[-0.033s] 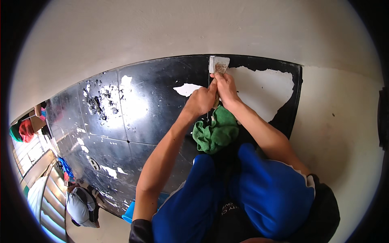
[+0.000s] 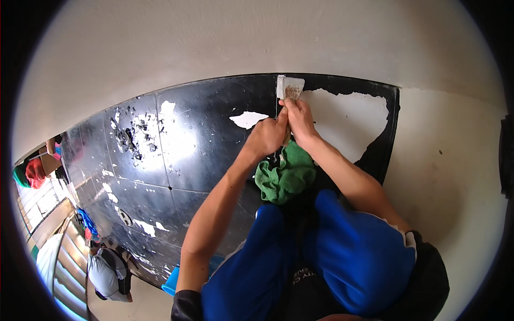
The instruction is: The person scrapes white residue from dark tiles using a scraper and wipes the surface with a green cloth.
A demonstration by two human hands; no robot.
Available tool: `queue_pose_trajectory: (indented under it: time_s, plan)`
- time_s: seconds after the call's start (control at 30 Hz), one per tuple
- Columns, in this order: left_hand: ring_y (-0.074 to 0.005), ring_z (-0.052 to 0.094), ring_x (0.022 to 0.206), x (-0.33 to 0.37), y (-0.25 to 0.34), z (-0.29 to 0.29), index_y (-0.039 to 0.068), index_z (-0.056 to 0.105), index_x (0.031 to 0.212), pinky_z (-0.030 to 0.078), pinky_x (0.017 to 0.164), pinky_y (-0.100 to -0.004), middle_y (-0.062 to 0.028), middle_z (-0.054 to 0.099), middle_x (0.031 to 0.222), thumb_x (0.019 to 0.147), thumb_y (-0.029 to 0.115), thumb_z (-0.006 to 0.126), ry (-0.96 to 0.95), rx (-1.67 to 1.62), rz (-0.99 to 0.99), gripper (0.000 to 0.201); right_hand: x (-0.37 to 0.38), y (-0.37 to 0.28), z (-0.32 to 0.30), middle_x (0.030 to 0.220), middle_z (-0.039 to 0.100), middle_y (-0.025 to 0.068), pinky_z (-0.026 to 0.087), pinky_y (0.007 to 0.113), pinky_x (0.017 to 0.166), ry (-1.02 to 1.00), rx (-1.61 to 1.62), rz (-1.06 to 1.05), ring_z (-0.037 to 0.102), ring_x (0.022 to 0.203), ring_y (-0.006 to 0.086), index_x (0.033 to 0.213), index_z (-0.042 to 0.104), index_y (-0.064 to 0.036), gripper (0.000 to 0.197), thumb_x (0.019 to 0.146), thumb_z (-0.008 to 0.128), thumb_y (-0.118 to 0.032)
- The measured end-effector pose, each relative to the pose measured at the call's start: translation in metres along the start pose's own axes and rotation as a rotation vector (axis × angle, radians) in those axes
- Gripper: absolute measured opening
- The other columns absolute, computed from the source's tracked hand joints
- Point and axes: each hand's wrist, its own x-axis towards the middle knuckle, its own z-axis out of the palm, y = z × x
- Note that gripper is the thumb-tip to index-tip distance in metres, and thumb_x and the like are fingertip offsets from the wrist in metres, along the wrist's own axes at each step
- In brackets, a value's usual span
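Observation:
Both my hands are closed around a scraper with a broad, pale, brown-stained blade. The blade lies near the far edge of a black, tile-lined surface, beside a narrow white strip. My right hand grips it close behind the blade. Lower on the handle is my left hand, its thumb pointing toward the blade. A crumpled green cloth lies just below the handle's end, in front of my knees. Right of the blade is a large bare white patch with ragged black edges; a smaller one is left of my hands.
A pale wall runs along the far edge. Loose black flakes lie at the left. Beside my left elbow is a blue container, partly hidden. Another person is at the lower left, near a railing.
My hands and the scraper have shifted only very slightly toward me. The cloth stays in the same place.

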Motion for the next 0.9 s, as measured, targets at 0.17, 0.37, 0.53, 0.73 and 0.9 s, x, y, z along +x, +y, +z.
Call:
queue_pose_trajectory:
  time_s: [0.17, 0.37, 0.53, 0.73, 0.9]
  plan:
    - [-0.049, 0.069, 0.087, 0.001, -0.001, 0.01, 0.002, 0.037, 0.15, 0.055, 0.077, -0.0551, -0.0291, 0.069, 0.089, 0.097, 0.014, 0.046, 0.025, 0.021, 0.054, 0.055, 0.015, 0.018, -0.009, 0.072, 0.063, 0.0067, 0.049, 0.032, 0.064, 0.04, -0.102, -0.07, 0.06, 0.066, 0.016, 0.104, 0.065, 0.0039, 0.031, 0.103, 0.051, -0.023]
    - [-0.0491, 0.069, 0.087, 0.006, -0.009, 0.009, 0.003, 0.038, 0.148, 0.055, 0.077, -0.0561, -0.0292, 0.069, 0.091, 0.1, 0.018, 0.041, -0.027, 0.007, 0.092, 0.05, 0.011, 0.014, -0.007, 0.077, 0.061, 0.0039, 0.048, 0.029, 0.066, 0.011, -0.035, -0.067, 0.058, 0.068, 0.0139, 0.107, 0.064, 0.0036, 0.029, 0.104, 0.053, -0.024]
    - [-0.0486, 0.069, 0.091, -0.007, -0.001, 0.032, 0.003, 0.033, 0.151, 0.055, 0.079, -0.055, -0.031, 0.069, 0.093, 0.101, 0.018, 0.039, -0.062, 0.033, 0.092, 0.052, -0.009, 0.027, -0.025, 0.07, 0.06, 0.0055, 0.049, 0.031, 0.066, -0.009, -0.059, -0.047, 0.061, 0.065, 0.0157, 0.11, 0.062, 0.0039, 0.031, 0.106, 0.051, -0.025]
    - [-0.0448, 0.07, 0.085, -0.026, 0.017, 0.019, 0.0, 0.062, 0.119, 0.054, 0.074, -0.0528, -0.026, 0.07, 0.086, 0.107, 0.038, 0.04, -0.068, -0.391, -0.121, 0.045, -0.027, 0.015, -0.038, 0.077, 0.068, 0.0112, 0.052, 0.031, 0.068, -0.099, 0.0, 0.019, 0.065, 0.068, 0.0174, 0.116, 0.062, 0.0006, 0.036, 0.105, 0.054, -0.033]
    - [-0.0098, 0.052, 0.058, -0.046, 0.02, 0.022, -0.001, 0.063, 0.088, 0.041, 0.055, -0.0304, -0.0038, 0.054, 0.064, 0.106, 0.046, 0.047, -0.058, -0.722, -0.217, 0.053, -0.04, -0.001, -0.047, 0.085, 0.07, 0.0106, 0.053, 0.031, 0.071, -0.198, 0.031, 0.105, 0.067, 0.074, 0.0171, 0.121, 0.063, -0.0025, 0.041, 0.104, 0.055, -0.039]
